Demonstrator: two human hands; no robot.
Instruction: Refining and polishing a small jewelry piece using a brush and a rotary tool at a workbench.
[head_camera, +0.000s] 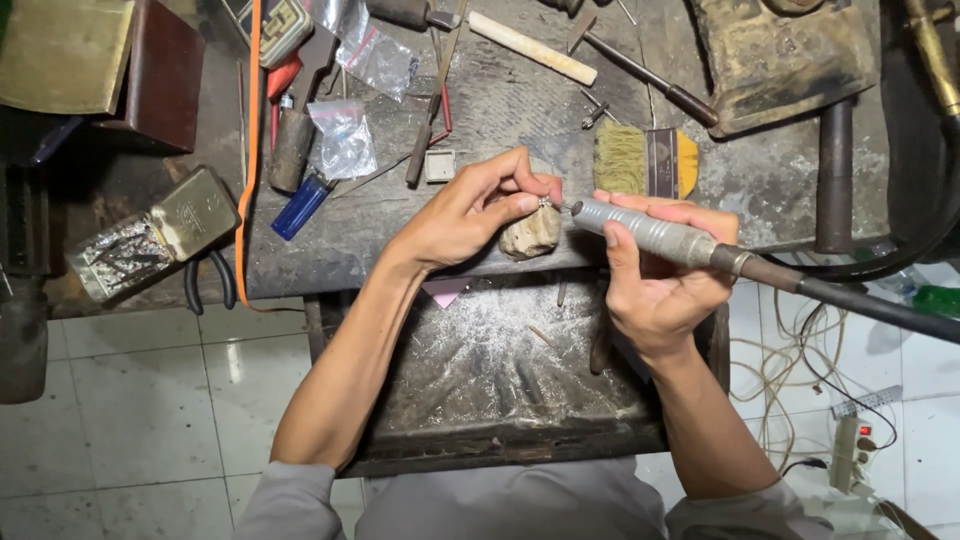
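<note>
Left hand (470, 215) pinches small metal piece (545, 201) between thumb and fingertips, braced on worn wooden peg (530, 235) at front edge of workbench (520, 100). Right hand (655, 275) closed around grey rotary handpiece (650, 232), tip touching piece; black flexible shaft (860, 305) runs off right. Bristle brush (640, 162) just behind hands. Blue lighter (300, 207), pliers (205, 285), open tin (160, 235) toward left edge. Dusty tray (480, 380) below bench front.
</note>
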